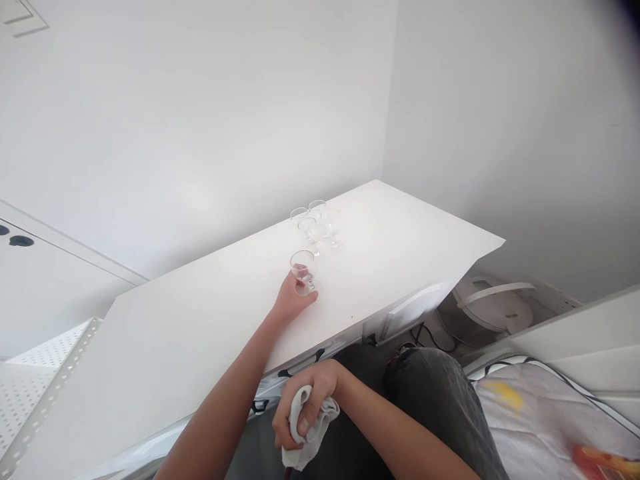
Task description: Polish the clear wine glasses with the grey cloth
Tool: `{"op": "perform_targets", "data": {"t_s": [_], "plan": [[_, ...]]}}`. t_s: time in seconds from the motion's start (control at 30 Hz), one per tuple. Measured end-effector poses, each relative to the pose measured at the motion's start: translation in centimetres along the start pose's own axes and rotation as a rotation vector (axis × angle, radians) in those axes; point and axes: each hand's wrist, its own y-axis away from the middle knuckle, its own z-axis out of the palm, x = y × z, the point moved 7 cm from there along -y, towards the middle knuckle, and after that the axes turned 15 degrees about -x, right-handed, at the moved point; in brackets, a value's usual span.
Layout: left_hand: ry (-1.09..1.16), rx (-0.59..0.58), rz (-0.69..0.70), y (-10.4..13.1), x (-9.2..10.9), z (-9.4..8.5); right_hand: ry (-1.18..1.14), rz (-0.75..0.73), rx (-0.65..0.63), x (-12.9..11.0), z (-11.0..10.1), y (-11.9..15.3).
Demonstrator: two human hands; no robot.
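The left hand (pixel 291 299) is gripping a clear stemmed glass (pixel 303 257) while the right hand (pixel 311 387) is clutching a crumpled cloth (pixel 316 437).
Fingers and thumb are curling around the glass's lower part, its round, thin-rimmed bowl opening upward over the smooth white tabletop (pixel 200 333); whether its foot is touching, I cannot tell. The right hand is squeezing the soft, pale, folded fabric just beside the table's near edge. Beyond the left hand, similar transparent glasses (pixel 307 230) are standing clustered near the plain wall (pixel 225 120); a quilted pad (pixel 535 407) is lying at the lower right.
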Motion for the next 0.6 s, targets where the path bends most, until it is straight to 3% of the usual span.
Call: {"op": "perform_targets", "data": {"t_s": [0.13, 0.33, 0.6], "plan": [[-0.156, -0.083, -0.015, -0.5, 0.4, 1.3, -0.026, 0.084, 0.051, 2.0, -0.9, 0.4], [-0.264, 0.064, -0.098, 0.1, -0.2, 0.8, 0.044, -0.035, -0.012, 2.7, -1.3, 0.6], [-0.439, -0.075, 0.025, 0.2, 1.5, 2.0, 0.057, 0.010, -0.051, 3.5, -1.4, 0.7]]}}
